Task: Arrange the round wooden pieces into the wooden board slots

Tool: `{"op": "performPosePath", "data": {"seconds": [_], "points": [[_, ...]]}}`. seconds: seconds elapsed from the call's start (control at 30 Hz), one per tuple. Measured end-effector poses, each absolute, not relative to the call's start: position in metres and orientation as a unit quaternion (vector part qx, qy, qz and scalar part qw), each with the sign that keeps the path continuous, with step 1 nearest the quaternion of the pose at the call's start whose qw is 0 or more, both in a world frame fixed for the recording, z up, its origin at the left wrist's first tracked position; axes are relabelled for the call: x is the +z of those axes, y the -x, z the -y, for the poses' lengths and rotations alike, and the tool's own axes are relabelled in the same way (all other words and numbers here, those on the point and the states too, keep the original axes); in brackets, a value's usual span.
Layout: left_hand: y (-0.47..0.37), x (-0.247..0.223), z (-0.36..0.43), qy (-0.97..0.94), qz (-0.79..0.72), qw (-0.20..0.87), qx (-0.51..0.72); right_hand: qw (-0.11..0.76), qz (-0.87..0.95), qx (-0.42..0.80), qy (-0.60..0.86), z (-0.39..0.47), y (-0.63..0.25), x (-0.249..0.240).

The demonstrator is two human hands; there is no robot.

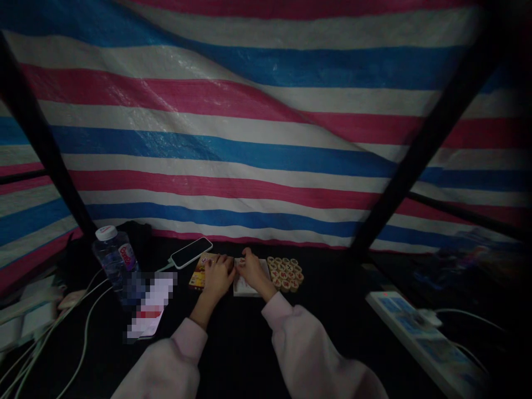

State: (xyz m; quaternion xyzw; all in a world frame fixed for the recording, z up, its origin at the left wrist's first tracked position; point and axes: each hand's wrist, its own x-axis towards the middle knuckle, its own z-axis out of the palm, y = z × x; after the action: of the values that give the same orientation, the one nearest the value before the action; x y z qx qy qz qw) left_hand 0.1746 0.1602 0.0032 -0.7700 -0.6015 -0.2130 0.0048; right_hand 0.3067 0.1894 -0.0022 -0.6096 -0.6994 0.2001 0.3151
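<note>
My left hand lies on a yellow and red printed box, its fingers spread over the top. Close beside it, my right hand is over a shallow white box, fingers drawn together as in a pinch. What is between those fingertips is hidden. Reddish marks show inside the white box, but they are too small to make out. Against its right side stand several round wooden Chinese chess pieces in tight rows, faces up, with red or dark characters.
A phone on a cable lies behind the yellow box. Another phone and a capped plastic bottle are at the left, with white cables. A power strip lies right. Striped sheeting and dark poles enclose the black table.
</note>
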Motion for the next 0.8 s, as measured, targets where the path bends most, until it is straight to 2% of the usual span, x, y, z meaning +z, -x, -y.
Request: {"op": "performPosePath", "data": {"seconds": [0.17,0.6,0.8], "points": [[-0.174,0.002,-0.161,0.770,0.602,0.008,-0.212,0.350,0.695,0.188,0.599,-0.197,-0.303,-0.014],[-0.174,0.005,-0.159,0.770,0.602,0.002,-0.210,0.315,0.691,0.192,0.621,-0.198,-0.301,-0.014],[-0.174,0.005,-0.160,0.770,0.605,-0.003,-0.204,0.261,0.693,0.171,0.649,-0.191,-0.298,-0.004]]}}
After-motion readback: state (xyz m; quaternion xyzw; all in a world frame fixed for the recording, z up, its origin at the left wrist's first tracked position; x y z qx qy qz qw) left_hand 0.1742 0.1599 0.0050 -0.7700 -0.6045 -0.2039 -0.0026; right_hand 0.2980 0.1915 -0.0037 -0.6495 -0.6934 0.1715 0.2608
